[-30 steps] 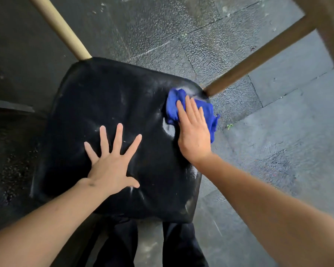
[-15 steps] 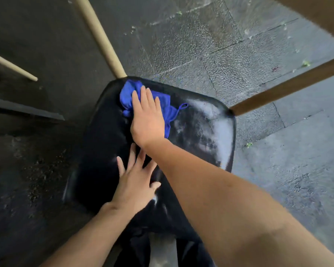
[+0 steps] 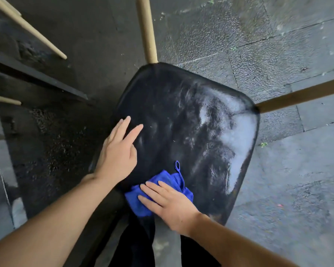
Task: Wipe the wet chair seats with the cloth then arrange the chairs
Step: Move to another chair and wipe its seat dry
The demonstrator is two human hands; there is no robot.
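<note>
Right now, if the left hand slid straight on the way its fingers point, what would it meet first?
Nothing but bare wet chair seat ahead of the left hand; beyond the far edge, probably the wooden leg, though depth is unclear.

blue microfibre cloth (image 3: 158, 195) on near edge of black padded chair seat (image 3: 183, 120) | right hand (image 3: 170, 206) flat on cloth | left hand (image 3: 118, 153) on seat's left side, left of cloth

1. wet grey stone paving (image 3: 278, 45) fills the ground from twelve to five o'clock, with thin joints between slabs.
2. a dark ledge (image 3: 37, 78) runs at nine to ten o'clock.
3. small green plant bits (image 3: 263, 144) lie at three o'clock.
</note>
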